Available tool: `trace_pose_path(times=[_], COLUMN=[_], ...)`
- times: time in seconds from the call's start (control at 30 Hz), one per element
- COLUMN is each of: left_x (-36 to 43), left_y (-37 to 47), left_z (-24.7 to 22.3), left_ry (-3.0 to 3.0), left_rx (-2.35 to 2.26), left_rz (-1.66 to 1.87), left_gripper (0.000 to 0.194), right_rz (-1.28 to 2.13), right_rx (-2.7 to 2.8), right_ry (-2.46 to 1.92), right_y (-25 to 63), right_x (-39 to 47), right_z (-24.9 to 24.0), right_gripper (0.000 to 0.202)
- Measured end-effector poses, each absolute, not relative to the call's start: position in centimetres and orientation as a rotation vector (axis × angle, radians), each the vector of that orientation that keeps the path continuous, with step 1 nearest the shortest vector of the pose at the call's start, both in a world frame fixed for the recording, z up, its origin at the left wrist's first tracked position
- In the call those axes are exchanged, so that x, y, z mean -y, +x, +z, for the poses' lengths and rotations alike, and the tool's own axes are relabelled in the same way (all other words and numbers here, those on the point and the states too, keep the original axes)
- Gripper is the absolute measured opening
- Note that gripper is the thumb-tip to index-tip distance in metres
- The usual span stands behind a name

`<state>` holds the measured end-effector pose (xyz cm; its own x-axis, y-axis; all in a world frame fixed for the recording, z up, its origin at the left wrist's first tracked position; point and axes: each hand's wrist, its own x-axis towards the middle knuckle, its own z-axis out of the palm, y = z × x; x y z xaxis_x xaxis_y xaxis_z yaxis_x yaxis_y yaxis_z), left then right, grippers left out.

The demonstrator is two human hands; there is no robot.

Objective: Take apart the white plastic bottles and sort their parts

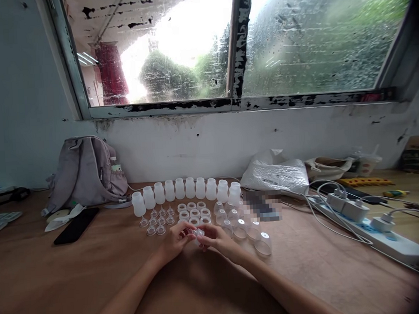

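Observation:
My left hand (181, 238) and my right hand (215, 238) meet at the middle of the table, both closed with fingertips around a small clear bottle nipple (199, 232). Fingers cover part of it, so I cannot tell whether a ring is on it. Just beyond the hands lie several white collar rings (192, 214) in rows. Clear silicone nipples (160, 221) stand in a group to the left. Several transparent dome caps (239, 229) are set out on the right, close to my right hand. Frosted baby bottles (180, 189), open at the top, form a curved row behind.
At the left are a grey backpack (86, 171) and a black phone (76, 226). A silver bag (276, 174) sits against the wall. On the right, a white power strip (384, 231) holds chargers, with cables looping over the table (309, 274). A blurred patch hides something beside the caps.

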<state>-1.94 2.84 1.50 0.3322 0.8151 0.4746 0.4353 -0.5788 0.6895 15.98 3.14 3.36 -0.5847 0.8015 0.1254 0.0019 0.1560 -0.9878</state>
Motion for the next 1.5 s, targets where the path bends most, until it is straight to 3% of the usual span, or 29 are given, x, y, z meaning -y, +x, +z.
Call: trace_pose_path(times=[0.27,0.5,0.6,0.83,1.03,1.2,1.37,1.5], left_x=[-3.0,-5.7,-7.5,-10.6,-11.2,-9.9,-6.0,-2.8], left_y=[-2.8,-9.1,-12.9,-17.2,-17.0,-16.3,-12.1,-5.9], left_z=[2.0,2.9,1.8,-2.0,-2.1,-0.8,2.0,2.6], left_ry=[2.210,1.866,1.562,1.230,1.360,1.365,2.044,2.477], left_rx=[-1.143,-1.830,-2.060,-1.976,-1.989,-2.088,-1.919,-1.476], left_rz=[1.256,1.948,2.169,1.815,1.786,1.927,1.937,1.469], left_gripper=[0.019,0.022,0.039,0.058,0.040,0.041,0.038,0.037], right_rz=[1.204,1.260,1.273,1.317,1.312,1.325,1.280,1.187], right_rx=[1.890,1.846,1.831,1.803,1.815,1.767,1.616,1.362], right_ry=[-0.890,-0.962,-0.960,-0.970,-1.000,-0.981,-0.865,-0.753], right_y=[16.3,16.2,16.1,15.9,15.9,15.8,15.9,15.9], right_x=[-4.0,-4.1,-4.1,-4.5,-4.3,-3.8,-3.1,-2.4], right_z=[1.9,1.2,1.0,0.8,1.1,1.8,2.9,3.9], right_gripper=[0.035,0.036,0.034,0.035,0.035,0.039,0.037,0.033])
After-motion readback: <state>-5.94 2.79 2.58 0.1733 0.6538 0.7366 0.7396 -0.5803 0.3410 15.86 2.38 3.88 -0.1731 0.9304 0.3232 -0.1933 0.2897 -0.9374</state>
